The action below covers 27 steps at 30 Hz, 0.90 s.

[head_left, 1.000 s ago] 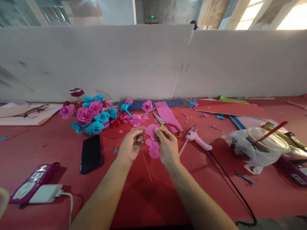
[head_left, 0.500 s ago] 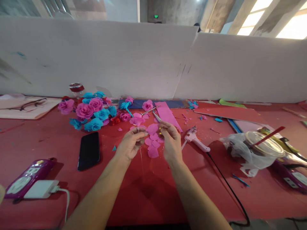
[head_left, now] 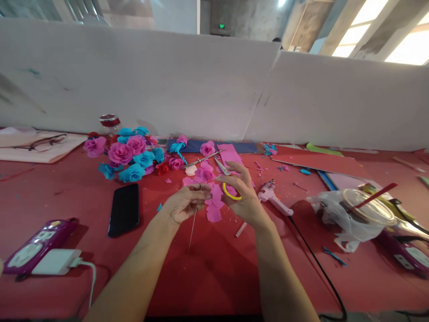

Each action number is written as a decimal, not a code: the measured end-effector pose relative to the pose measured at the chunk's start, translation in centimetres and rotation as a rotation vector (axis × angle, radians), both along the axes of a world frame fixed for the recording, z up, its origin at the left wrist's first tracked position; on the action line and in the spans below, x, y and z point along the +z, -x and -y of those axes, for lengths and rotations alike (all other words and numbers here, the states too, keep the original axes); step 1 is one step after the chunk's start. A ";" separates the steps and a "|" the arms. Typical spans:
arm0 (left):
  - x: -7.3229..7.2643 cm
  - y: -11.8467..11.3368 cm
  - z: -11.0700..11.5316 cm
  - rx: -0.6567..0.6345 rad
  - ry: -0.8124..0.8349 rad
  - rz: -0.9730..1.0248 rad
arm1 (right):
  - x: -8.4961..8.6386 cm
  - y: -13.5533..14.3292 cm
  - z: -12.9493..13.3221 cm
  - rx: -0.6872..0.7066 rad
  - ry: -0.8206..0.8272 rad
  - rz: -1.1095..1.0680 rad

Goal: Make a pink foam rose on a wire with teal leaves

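My left hand [head_left: 189, 201] pinches a thin wire stem [head_left: 192, 232], which runs down below the fingers. Just above those fingertips is a pink paper flower [head_left: 204, 171]; its join to the wire is hidden. My right hand [head_left: 244, 194] is to the right, fingers loosely spread, with the yellow-handled scissors [head_left: 231, 191] hooked in it. The blades point up and away. Between and beneath the hands, several loose pink paper petals [head_left: 214, 210] lie on the red table [head_left: 208, 268]. A pale round piece [head_left: 191, 170] lies behind the left hand.
Pink, blue and red paper flowers [head_left: 120, 153] are bunched at left, beside a black phone [head_left: 124, 210]. A power strip [head_left: 40, 246] is further left. At right are a pink glue gun [head_left: 275, 199], its cord, and a bagged cup [head_left: 368, 205]. Pink paper [head_left: 229, 154] lies behind.
My right hand has drawn slightly away to the right and its fingers have spread, letting go of a petal. The flower and wire by my left hand have tilted.
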<state>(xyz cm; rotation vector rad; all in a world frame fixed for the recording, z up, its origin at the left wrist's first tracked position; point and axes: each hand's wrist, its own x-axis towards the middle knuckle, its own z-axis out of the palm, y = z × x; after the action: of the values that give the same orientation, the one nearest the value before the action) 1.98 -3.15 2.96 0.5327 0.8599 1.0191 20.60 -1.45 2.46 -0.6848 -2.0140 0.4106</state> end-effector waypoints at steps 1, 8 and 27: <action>0.0 0.0 0.0 -0.006 -0.006 -0.011 | 0.1 0.0 0.1 -0.002 0.001 0.001; 0.2 0.2 0.1 -0.067 -0.012 -0.117 | 0.6 -0.3 0.4 0.018 -0.076 0.085; -0.3 -0.7 0.6 0.218 -0.538 -0.349 | 2.0 -0.1 0.9 -0.029 -0.149 -0.271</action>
<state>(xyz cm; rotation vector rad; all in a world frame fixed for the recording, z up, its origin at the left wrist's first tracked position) 2.65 -3.80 2.70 1.1145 0.9635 1.3925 20.70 -2.40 4.46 -0.5346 -1.7562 0.3141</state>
